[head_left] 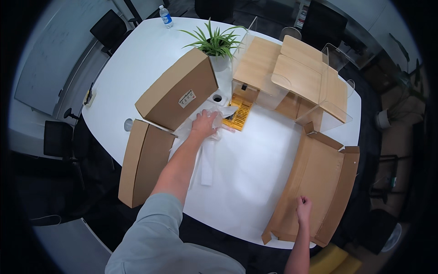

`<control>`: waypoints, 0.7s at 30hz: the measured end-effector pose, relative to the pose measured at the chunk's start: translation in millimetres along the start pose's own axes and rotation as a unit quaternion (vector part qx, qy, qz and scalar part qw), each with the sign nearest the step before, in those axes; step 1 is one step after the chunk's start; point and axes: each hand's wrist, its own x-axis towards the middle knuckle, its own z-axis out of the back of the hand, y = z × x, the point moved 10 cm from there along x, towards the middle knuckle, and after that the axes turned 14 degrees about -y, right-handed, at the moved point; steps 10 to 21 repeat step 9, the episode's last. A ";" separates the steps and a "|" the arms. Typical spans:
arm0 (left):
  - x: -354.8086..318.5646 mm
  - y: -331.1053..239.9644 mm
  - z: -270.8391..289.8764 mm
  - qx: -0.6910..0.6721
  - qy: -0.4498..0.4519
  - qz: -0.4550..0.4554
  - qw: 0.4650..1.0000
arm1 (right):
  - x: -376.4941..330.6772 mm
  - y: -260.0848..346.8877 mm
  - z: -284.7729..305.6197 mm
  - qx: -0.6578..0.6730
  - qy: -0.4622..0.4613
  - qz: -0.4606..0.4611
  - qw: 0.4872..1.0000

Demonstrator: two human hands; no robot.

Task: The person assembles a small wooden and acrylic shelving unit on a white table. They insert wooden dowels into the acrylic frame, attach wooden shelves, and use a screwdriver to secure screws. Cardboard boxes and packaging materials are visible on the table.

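Note:
My left hand (205,124) reaches to the middle of the white table, its fingers bunched into crumpled, translucent white plastic wrapping (224,111). Just beyond it lies a yellow case (240,115) with dark parts inside, partly covered by the wrapping. White strips (207,162) of packing material trail toward me from under my forearm. My right hand (304,210) is closed above a shallow, open cardboard box (318,176) at the right. A small dark spot shows at its fingertips, too small to name.
Two brown cardboard boxes, a larger one (180,91) and a smaller one (148,162), stand left of my arm. At the far side are a wooden unit (296,68) with clear panels, a potted plant (218,48) and a water bottle (165,17). A clear cup (128,124) sits near the left edge.

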 end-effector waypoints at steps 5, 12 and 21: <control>2.4 49.3 5.3 0.001 -0.101 -0.054 0.993 | -7.4 72.7 -49.2 0.104 0.020 -0.041 0.994; -35.2 51.7 83.7 -0.154 -0.229 -0.063 0.959 | -13.3 151.2 -68.4 0.078 0.060 -0.007 0.995; -35.2 51.7 83.7 -0.154 -0.229 -0.063 0.959 | -13.3 151.2 -68.4 0.078 0.060 -0.007 0.995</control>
